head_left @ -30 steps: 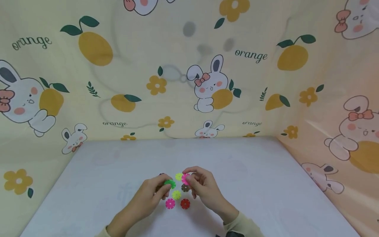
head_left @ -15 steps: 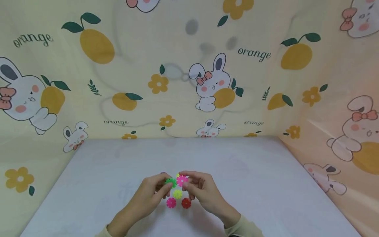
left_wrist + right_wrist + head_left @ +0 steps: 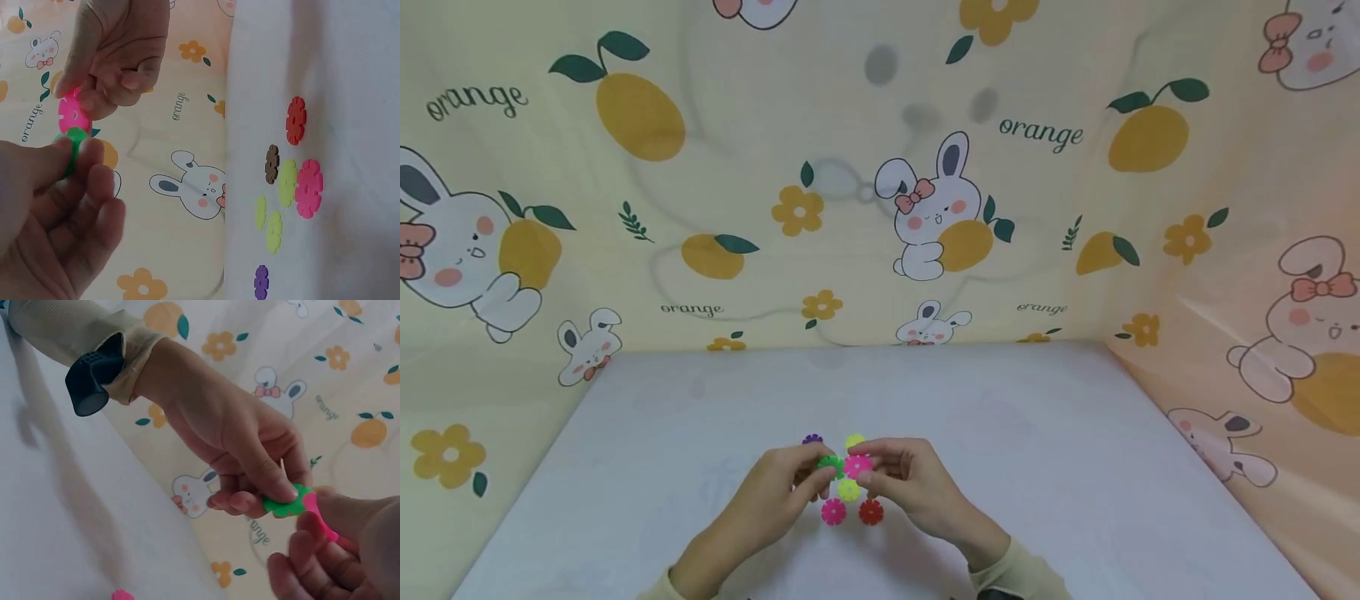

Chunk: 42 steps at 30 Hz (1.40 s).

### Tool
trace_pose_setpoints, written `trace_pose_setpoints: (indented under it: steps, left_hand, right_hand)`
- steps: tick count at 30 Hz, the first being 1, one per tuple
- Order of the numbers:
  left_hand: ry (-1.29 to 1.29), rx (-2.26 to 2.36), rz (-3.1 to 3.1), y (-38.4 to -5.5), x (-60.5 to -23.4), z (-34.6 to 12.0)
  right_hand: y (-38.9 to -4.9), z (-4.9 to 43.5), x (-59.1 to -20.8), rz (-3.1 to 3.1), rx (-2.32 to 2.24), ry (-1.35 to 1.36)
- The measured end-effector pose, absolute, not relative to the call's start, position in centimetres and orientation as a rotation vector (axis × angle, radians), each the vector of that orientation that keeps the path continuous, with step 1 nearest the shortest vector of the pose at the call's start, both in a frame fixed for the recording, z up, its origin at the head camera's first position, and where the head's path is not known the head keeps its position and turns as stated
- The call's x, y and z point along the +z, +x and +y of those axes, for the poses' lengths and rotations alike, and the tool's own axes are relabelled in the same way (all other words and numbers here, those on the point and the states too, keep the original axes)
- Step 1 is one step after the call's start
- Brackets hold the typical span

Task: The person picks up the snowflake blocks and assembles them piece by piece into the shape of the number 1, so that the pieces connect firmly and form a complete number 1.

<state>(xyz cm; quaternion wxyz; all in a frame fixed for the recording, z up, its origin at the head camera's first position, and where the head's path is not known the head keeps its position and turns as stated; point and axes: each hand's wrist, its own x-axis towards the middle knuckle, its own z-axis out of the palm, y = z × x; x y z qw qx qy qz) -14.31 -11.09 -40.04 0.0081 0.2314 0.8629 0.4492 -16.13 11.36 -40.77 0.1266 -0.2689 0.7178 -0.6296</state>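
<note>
My left hand (image 3: 778, 487) pinches a green notched disc (image 3: 829, 467) between thumb and forefinger. Opposite it, my right hand (image 3: 921, 487) pinches a pink notched disc (image 3: 856, 467) the same way. Both discs are held above the table, and in the left wrist view the lower edge of the pink disc (image 3: 74, 114) meets the green disc (image 3: 75, 140). Whether their slots are joined cannot be made out. In the right wrist view fingers cover part of the green disc (image 3: 289, 503) and much of the pink one (image 3: 322, 519).
On the white table (image 3: 1037, 467) lie more flat notched discs: a red one (image 3: 296, 120), a brown one (image 3: 272, 164), a pink one (image 3: 309, 189), several yellow ones (image 3: 274, 231) and a purple one (image 3: 261, 282). A printed cloth (image 3: 850, 250) rises behind and at the sides.
My right hand has moved left with the pink disc, bringing it up to the green one. The left hand has stayed nearly in place, still holding the green disc.
</note>
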Motion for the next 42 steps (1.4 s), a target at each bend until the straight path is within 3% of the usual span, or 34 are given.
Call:
trace_pose_setpoints:
  steps: [42]
  left_hand:
    - [0.788,1.308,2.671,-13.8,-38.9,-11.9]
  right_hand:
    - [-16.5,11.8,-40.8,2.005,-1.81,-0.776]
